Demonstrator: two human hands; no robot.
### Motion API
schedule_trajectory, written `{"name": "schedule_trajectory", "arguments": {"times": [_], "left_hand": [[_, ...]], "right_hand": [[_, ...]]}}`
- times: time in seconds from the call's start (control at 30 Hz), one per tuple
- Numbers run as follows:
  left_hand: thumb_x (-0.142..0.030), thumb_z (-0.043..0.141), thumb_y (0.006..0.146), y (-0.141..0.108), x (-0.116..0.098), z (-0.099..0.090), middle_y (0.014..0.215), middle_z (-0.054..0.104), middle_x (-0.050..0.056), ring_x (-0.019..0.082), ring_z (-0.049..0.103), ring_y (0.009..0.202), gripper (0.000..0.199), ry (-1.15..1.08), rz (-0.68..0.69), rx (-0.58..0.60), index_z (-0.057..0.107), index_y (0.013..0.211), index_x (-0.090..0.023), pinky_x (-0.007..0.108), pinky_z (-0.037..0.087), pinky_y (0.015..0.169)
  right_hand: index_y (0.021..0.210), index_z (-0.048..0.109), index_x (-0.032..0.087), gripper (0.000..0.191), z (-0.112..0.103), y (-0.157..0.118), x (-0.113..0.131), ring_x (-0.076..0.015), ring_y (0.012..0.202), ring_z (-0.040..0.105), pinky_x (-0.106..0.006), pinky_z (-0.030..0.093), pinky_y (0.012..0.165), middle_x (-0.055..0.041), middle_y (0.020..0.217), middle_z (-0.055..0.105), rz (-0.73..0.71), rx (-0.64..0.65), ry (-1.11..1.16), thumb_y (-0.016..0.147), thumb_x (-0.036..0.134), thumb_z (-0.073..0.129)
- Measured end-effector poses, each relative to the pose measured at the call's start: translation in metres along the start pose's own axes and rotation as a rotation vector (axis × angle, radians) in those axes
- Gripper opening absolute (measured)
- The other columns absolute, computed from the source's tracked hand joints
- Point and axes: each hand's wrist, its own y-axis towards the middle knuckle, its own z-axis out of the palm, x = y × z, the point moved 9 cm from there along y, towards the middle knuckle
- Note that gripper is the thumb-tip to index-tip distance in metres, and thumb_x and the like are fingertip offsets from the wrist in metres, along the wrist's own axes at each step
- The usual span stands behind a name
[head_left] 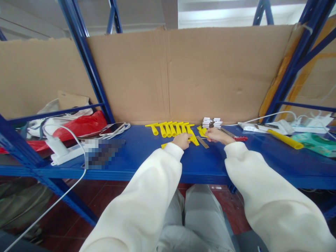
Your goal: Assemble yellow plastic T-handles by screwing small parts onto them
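My left hand is closed round a yellow T-shaped plastic scraper, whose wide end points to the right and toward me. Close beside it, my right hand has its fingers pinched together; a thin pale shaft seems to reach from them toward the scraper, too small to name. Between the hands lies a flat metal strip. Several matching yellow scrapers stand in a row behind my left hand. Other yellow pieces and a stack of white folded packets are just behind my right fingers.
A red-handled tool lies by my right wrist on the blue shelf. Rightward are a yellow tube, a green packet and white cables. At left are a power strip, a phone and red bags. Cardboard walls the back.
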Motion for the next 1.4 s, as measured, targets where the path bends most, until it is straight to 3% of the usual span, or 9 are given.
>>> {"name": "schedule_trajectory", "arguments": {"times": [0.23, 0.53, 0.73, 1.0, 1.1, 1.2, 1.4], "left_hand": [[-0.018, 0.059, 0.097, 0.0, 0.0, -0.001, 0.142, 0.069, 0.008, 0.021, 0.064, 0.132, 0.048, 0.007, -0.013, -0.008, 0.064, 0.144, -0.024, 0.029, 0.049, 0.111], [-0.018, 0.057, 0.097, 0.001, 0.0, 0.0, 0.144, 0.068, 0.008, 0.022, 0.064, 0.133, 0.048, 0.009, 0.005, -0.005, 0.064, 0.144, -0.024, 0.03, 0.049, 0.111], [-0.018, 0.059, 0.097, 0.003, -0.002, 0.002, 0.145, 0.067, 0.007, 0.022, 0.062, 0.134, 0.048, -0.018, 0.042, 0.001, 0.064, 0.144, -0.024, 0.031, 0.047, 0.113], [-0.017, 0.059, 0.097, 0.005, -0.007, 0.001, 0.146, 0.066, 0.007, 0.022, 0.061, 0.136, 0.051, -0.074, 0.086, -0.035, 0.061, 0.148, -0.024, 0.031, 0.046, 0.114], [-0.016, 0.059, 0.097, 0.005, -0.006, 0.0, 0.146, 0.066, 0.008, 0.022, 0.061, 0.136, 0.051, -0.097, 0.077, -0.047, 0.062, 0.147, -0.021, 0.031, 0.045, 0.116], [-0.015, 0.059, 0.096, 0.004, -0.005, -0.003, 0.146, 0.066, 0.009, 0.022, 0.061, 0.136, 0.049, -0.114, 0.069, -0.063, 0.063, 0.145, -0.021, 0.031, 0.045, 0.116], [-0.013, 0.061, 0.095, 0.001, -0.005, -0.011, 0.144, 0.067, 0.01, 0.023, 0.062, 0.134, 0.053, -0.143, 0.066, -0.12, 0.062, 0.147, -0.023, 0.034, 0.046, 0.116]], "right_hand": [[0.049, 0.052, 0.02, 0.046, 0.02, -0.008, 0.007, -0.0101, 0.044, 0.04, -0.025, 0.032, 0.048, 0.0021, 0.043, 0.046, -0.106, 0.205, -0.245, 0.081, 0.044, 0.074], [0.049, 0.055, 0.018, 0.028, 0.016, -0.005, 0.013, -0.0101, 0.044, 0.042, -0.023, 0.032, 0.046, 0.0024, 0.042, 0.049, -0.132, 0.141, -0.195, 0.075, 0.019, 0.067], [0.063, 0.059, 0.017, 0.019, 0.013, -0.009, 0.018, -0.0069, 0.041, 0.036, -0.021, 0.026, 0.04, 0.0009, 0.054, 0.059, -0.115, 0.104, 0.106, 0.082, 0.013, 0.056], [0.068, 0.052, 0.019, 0.027, 0.024, -0.009, 0.022, -0.0054, 0.042, 0.035, -0.018, 0.025, 0.039, 0.0061, 0.05, 0.045, -0.146, 0.168, 0.358, 0.091, 0.028, 0.065], [0.08, 0.053, 0.021, 0.018, 0.024, -0.009, 0.021, -0.0057, 0.041, 0.034, -0.017, 0.025, 0.039, 0.0086, 0.051, 0.044, -0.131, 0.165, 0.455, 0.086, 0.024, 0.07], [0.091, 0.054, 0.022, 0.023, 0.021, -0.009, 0.017, -0.0066, 0.04, 0.035, -0.018, 0.025, 0.039, 0.0095, 0.052, 0.048, -0.091, 0.117, 0.485, 0.082, 0.02, 0.074], [0.075, 0.056, 0.019, 0.021, 0.022, -0.01, 0.017, -0.006, 0.037, 0.032, -0.02, 0.025, 0.038, 0.0085, 0.045, 0.04, -0.082, 0.123, 0.379, 0.09, 0.028, 0.069]]}}
